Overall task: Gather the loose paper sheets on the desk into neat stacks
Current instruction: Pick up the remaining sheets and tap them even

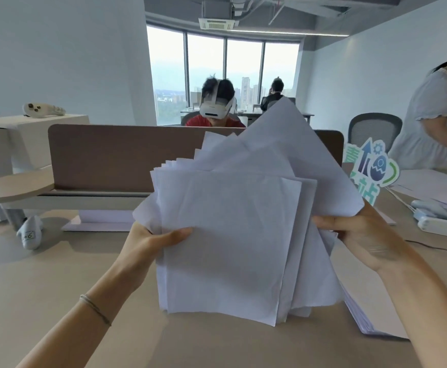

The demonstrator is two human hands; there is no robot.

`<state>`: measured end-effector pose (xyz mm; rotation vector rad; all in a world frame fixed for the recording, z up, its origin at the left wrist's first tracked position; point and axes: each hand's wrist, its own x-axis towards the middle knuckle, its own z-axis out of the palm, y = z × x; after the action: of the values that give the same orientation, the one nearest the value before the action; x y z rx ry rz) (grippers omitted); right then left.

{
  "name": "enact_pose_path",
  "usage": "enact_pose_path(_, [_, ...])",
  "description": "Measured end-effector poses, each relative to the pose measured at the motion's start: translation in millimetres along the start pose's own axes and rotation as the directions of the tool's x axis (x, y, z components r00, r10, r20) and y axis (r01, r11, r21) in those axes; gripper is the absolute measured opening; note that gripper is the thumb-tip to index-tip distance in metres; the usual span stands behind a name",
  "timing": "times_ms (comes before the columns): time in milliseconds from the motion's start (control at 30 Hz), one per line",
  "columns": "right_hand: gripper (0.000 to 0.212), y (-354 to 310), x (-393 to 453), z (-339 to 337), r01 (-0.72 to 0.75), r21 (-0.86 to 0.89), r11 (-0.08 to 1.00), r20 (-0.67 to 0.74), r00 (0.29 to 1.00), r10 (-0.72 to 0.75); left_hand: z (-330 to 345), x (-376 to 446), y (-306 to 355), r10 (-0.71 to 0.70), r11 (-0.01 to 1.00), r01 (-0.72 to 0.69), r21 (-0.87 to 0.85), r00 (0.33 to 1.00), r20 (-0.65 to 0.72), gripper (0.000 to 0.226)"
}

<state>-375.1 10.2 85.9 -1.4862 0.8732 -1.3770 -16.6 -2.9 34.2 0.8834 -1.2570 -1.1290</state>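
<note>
You hold an uneven bundle of white paper sheets (pixel 233 229) upright between both hands, its lower edges standing on the light tan desk top (pixel 58 288). Your left hand (pixel 154 241) grips the bundle's left edge, thumb curled across the front sheet and the fingers hidden behind. Your right hand (pixel 363 235) grips the right edge, thumb on the front and the fingers behind the sheets. The sheets are fanned and skewed, with one large corner rising above the brown desk divider panel (pixel 124 155).

A flat stack of white paper (pixel 360 314) lies on the desk just beside the bundle, under your right forearm. More white sheets (pixel 100 221) lie flat at the foot of the divider. A white game-style controller (pixel 30 233) rests on the desk at the left, and a colourful cut-out sign (pixel 373 168) stands at the right end of the divider. Beyond the divider sits a person in a white headset (pixel 214 108).
</note>
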Motion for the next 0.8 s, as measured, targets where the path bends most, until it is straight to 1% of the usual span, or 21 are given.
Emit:
enact_pose_path(33, [0.056, -0.1, 0.0, -2.2, 0.000, -0.007, 1.000, 0.009, 1.000, 0.000, -1.1, -1.0, -3.1, -0.024, 1.000, 0.024, 0.017, 1.000, 0.009, 0.044])
enact_pose_path(100, [0.056, -0.2, -0.7, -5.0, -0.014, -0.038, 0.999, 0.023, 1.000, 0.015, -2.8, -2.0, -5.0, -0.038, 0.999, 0.038, 0.032, 0.999, 0.021, 0.057])
enact_pose_path(133, [0.057, -1.0, -1.6, -5.2, -0.025, -0.061, 0.998, 0.025, 0.999, 0.027, -2.9, -1.2, -3.7, -0.039, 0.999, 0.038, 0.025, 0.999, 0.019, 0.058])
enact_pose_path(200, [0.053, 0.6, -1.8, -6.8, -0.047, -0.101, 0.994, 0.025, 0.998, 0.050, -2.2, 0.2, 0.6, -0.019, 1.000, 0.019, 0.013, 0.999, 0.038, 0.045])
enact_pose_path(233, [0.047, -0.1, -1.8, -6.2, -0.064, -0.115, 0.991, 0.015, 0.998, 0.066, -0.5, 0.8, 3.9, -0.007, 1.000, 0.007, 0.001, 0.998, 0.056, 0.039])
enact_pose_path(267, [0.040, -3.2, -2.1, -3.8, -0.086, -0.104, 0.991, -0.009, 0.996, 0.086, 1.6, 1.7, 7.2, 0.005, 1.000, -0.005, -0.010, 0.998, 0.070, 0.037])
enact_pose_path(333, [0.028, -7.7, -0.8, -4.7, -0.098, 0.033, 0.995, -0.071, 0.992, 0.100, 2.1, 4.3, 12.3, 0.032, 0.999, -0.031, -0.009, 0.996, 0.085, 0.039])
enact_pose_path(367, [0.025, -10.2, -0.1, -7.1, -0.087, 0.099, 0.991, -0.102, 0.990, 0.097, 2.0, 4.8, 15.4, 0.042, 0.999, -0.042, -0.001, 0.995, 0.086, 0.040])
enact_pose_path(400, [0.024, -13.4, 0.6, -9.3, -0.077, 0.126, 0.989, -0.145, 0.985, 0.096, 1.1, 4.9, 18.4, 0.050, 0.999, -0.050, 0.005, 0.995, 0.086, 0.040])
enact_pose_path(467, [0.021, -16.7, 1.7, -16.3, -0.079, 0.101, 0.992, -0.196, 0.976, 0.098, -0.2, 5.0, 20.8, 0.053, 0.998, -0.054, 0.015, 0.995, 0.083, 0.037])
enact_pose_path(500, [0.027, -17.0, 2.5, -18.5, -0.088, 0.066, 0.994, -0.213, 0.972, 0.100, -0.2, 4.7, 21.7, 0.048, 0.999, -0.049, 0.021, 0.996, 0.077, 0.036])
enact_pose_path(533, [0.030, -17.8, 2.9, -19.6, -0.104, 0.021, 0.994, -0.216, 0.971, 0.107, 0.1, 4.7, 22.2, 0.043, 0.999, -0.045, 0.028, 0.997, 0.070, 0.036])
enact_pose_path(567, [0.026, -18.7, 3.5, -19.8, -0.125, -0.021, 0.992, -0.210, 0.971, 0.118, 1.1, 4.9, 22.4, 0.041, 0.999, -0.043, 0.033, 0.997, 0.067, 0.036])
enact_pose_path(600, [0.022, -21.5, 3.4, -17.3, -0.157, -0.067, 0.985, -0.195, 0.970, 0.142, 1.9, 5.1, 22.6, 0.042, 0.998, -0.044, 0.036, 0.997, 0.063, 0.038])
enact_pose_path(667, [0.033, -30.4, 2.8, -9.3, -0.193, -0.199, 0.961, -0.137, 0.976, 0.167, 5.6, 5.0, 25.8, 0.042, 0.998, -0.044, 0.044, 0.998, 0.051, 0.040])
enact_pose_path(700, [0.040, -35.9, 3.0, -4.2, -0.191, -0.267, 0.945, -0.081, 0.981, 0.175, 7.1, 5.1, 27.7, 0.043, 0.998, -0.045, 0.053, 0.998, 0.042, 0.040])
enact_pose_path(733, [0.047, -40.4, 2.9, 1.6, -0.181, -0.304, 0.935, 0.006, 0.981, 0.192, 8.5, 5.7, 30.0, 0.045, 0.997, -0.047, 0.067, 0.999, 0.028, 0.040])
enact_pose_path(767, [0.049, -44.7, 3.1, 9.5, -0.172, -0.313, 0.934, 0.136, 0.965, 0.223, 9.8, 6.3, 32.7, 0.051, 0.995, -0.052, 0.081, 0.999, 0.016, 0.039])
enact_pose_path(800, [0.049, -46.6, 4.0, 16.5, -0.169, -0.320, 0.932, 0.232, 0.940, 0.250, 11.7, 7.0, 35.9, 0.056, 0.994, -0.057, 0.095, 0.998, 0.010, 0.039])
